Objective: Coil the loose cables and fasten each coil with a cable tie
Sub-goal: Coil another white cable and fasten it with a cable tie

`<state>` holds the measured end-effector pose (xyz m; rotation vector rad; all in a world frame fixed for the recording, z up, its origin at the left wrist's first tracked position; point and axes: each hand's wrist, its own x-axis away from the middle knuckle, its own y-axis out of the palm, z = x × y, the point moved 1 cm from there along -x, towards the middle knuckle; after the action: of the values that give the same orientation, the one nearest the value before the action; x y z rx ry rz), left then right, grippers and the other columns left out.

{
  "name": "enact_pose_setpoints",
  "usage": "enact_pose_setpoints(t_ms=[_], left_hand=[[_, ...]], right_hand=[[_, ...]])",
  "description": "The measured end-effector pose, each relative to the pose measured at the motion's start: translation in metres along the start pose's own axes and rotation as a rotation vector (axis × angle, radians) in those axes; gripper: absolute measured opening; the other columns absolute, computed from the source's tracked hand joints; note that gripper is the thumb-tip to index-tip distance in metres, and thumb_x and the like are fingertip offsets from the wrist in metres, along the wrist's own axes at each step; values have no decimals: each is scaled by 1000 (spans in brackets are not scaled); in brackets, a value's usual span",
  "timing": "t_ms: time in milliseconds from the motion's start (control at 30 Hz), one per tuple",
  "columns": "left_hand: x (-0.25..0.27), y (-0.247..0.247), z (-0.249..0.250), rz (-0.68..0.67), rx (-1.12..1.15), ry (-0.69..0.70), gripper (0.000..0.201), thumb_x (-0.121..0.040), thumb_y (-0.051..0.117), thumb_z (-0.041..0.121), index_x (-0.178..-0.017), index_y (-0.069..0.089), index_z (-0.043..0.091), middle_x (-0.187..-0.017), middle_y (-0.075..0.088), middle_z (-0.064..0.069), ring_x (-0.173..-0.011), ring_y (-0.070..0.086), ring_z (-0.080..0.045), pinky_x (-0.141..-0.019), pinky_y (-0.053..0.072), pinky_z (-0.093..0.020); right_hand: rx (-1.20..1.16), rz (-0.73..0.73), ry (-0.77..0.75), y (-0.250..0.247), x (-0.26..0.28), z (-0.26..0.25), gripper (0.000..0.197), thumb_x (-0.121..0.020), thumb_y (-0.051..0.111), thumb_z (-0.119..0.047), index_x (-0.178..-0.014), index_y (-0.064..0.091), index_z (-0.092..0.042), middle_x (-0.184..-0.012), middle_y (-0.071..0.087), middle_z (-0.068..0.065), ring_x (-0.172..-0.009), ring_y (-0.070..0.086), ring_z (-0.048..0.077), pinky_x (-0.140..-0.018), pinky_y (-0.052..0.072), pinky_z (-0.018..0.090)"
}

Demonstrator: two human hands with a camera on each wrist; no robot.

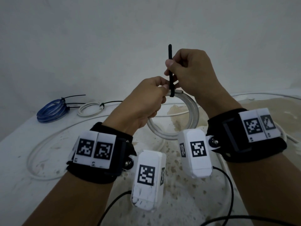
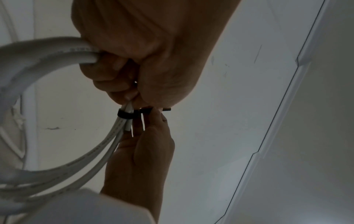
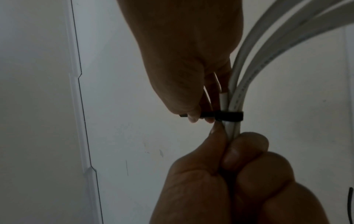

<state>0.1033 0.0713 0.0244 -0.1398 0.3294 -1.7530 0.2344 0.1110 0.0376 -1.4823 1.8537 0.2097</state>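
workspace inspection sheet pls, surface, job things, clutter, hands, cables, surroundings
surface: white table, stained and speckled brown on the right.
job's things: white coil held up, black cable tie looped round it, tail pointing up; blue coil and small white coil lie tied at far left.
clutter: nothing seen.
hands: left hand grips the white coil; right hand pinches the tie's tail.
cables: long loose white cable sprawls over the table; thin black leads run from the wrist cameras.
surroundings: plain pale wall.
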Motion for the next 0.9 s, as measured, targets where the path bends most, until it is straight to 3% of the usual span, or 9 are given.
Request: enact_pose_setpoints(t_ms=[100, 233, 300, 500, 600, 700, 900], left_hand=[[1, 2, 1, -23, 16, 29, 24, -103, 41, 17, -87, 58, 19, -56, 35, 4, -38, 23, -5, -36, 19, -16], [1, 0, 3, -89, 87, 36, 21, -104, 40, 16, -96, 59, 19, -54, 31, 5, -37, 20, -4, -35, 17, -13], [0, -3, 2, -109, 106, 26, 22, -104, 39, 16, -92, 58, 18, -53, 31, 7, -37, 18, -4, -36, 15, -13], [-1, -9, 2, -55, 89, -14, 26, -104, 40, 17, -86, 59, 15, -50, 33, 7, -37, 19, -3, -33, 16, -14], [-3, -9, 0, -15, 59, -25, 26, -104, 41, 18, -85, 58, 13, -49, 34, 7, -35, 20, -3, -33, 17, -12], [-4, -11, 0, 9, 41, -21, 22, -104, 41, 18, -90, 57, 10, -49, 35, 7, -35, 21, -3, -34, 17, -13], [-5, -13, -2, 20, 35, -18, 27, -104, 40, 18, -85, 59, 15, -51, 35, 6, -35, 22, -3, -34, 18, -14]], right_hand=[[3, 4, -25, -3, 0, 0, 20, -93, 63, -18, -78, 65, -6, -70, 71, -1, -60, 66, 6, -60, 56, 26], [-53, -8, 16, -7, -2, 3, 21, -94, 62, -16, -79, 65, -1, -71, 72, 3, -60, 67, 15, -61, 59, 34], [-66, -22, 45, -5, -2, 3, 21, -95, 62, -15, -79, 65, -2, -70, 71, 3, -55, 65, 10, -55, 55, 27], [-96, -60, 120, 0, -1, -2, 23, -97, 58, -18, -86, 65, 1, -74, 72, 6, -54, 65, 14, -49, 50, 22], [-125, -125, 165, 1, 1, -3, 25, -97, 59, -22, -87, 65, -1, -78, 73, 10, -59, 69, 18, -50, 52, 25], [-30, -193, 171, 1, 2, 0, 28, -94, 63, -27, -83, 68, -2, -83, 73, 13, -69, 69, 22, -60, 53, 29], [-33, -214, 95, -1, 3, -2, 26, -91, 67, -19, -67, 59, -13, -83, 71, 18, -70, 66, 19, -57, 51, 21]])
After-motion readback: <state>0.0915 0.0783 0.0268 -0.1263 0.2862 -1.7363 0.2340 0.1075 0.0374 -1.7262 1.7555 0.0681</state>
